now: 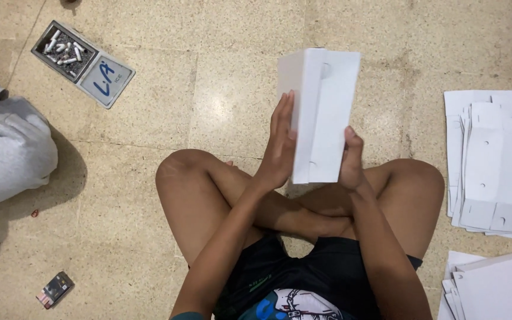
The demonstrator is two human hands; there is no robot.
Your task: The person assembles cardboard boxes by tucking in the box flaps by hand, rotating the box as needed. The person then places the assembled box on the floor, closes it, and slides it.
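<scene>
Near right: stacks of flat white cardboard blanks (493,172) lie on the floor (149,118). Centre, above the crossed legs: left hand (280,148) and right hand (351,160) both grasp a folded white cardboard box (324,112), held upright between them. Far left: a tin of cigarette butts (81,62).

A plain white folded cardboard box (318,115) sits at upper centre. White die-cut cardboard sheets (496,160) are stacked at right. The speckled beige terrazzo floor (179,89) fills the frame. Black shorts (321,275) show at bottom centre; grey fabric (4,154) lies at left.
</scene>
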